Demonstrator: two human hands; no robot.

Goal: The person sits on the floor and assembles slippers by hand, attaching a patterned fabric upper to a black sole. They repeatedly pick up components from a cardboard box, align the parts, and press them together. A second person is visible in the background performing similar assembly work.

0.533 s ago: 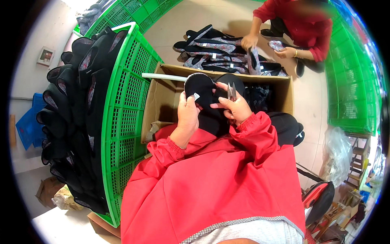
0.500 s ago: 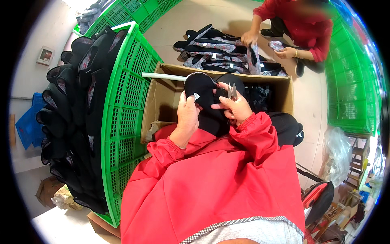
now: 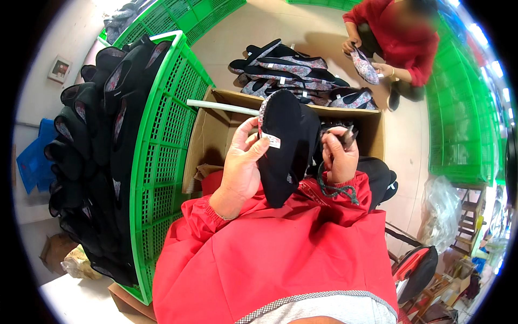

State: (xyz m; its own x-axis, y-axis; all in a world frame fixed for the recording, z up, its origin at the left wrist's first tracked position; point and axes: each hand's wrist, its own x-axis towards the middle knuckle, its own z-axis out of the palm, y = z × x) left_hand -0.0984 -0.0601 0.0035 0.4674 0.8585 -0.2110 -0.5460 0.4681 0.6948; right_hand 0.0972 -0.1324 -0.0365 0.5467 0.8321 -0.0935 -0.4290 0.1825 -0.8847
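A black cloth shoe (image 3: 288, 140) with a patterned lining edge stands upright in my left hand (image 3: 243, 167). The thumb presses beside a small white label (image 3: 271, 141) on its side. To the right of the shoe, my right hand (image 3: 341, 156) is closed around a pair of small scissors (image 3: 349, 135), mostly hidden by the fingers. A dark braided cord (image 3: 337, 189) hangs below that hand at the wrist. Behind both hands is an open cardboard box (image 3: 226, 100) with dark items inside. More black shoes (image 3: 380, 175) lie by my right sleeve.
A green crate (image 3: 162, 156) full of black shoes (image 3: 89, 135) stands at my left. Beyond the box lies a pile of shoes (image 3: 291, 70) on the floor. A person in red (image 3: 391, 32) crouches there, holding a patterned piece. A white tube (image 3: 221, 106) crosses the box's rim.
My left hand has raised and turned the shoe, showing its side and label. The right hand has moved right, away from it, and the scissors have tilted. The other person has lifted a patterned piece.
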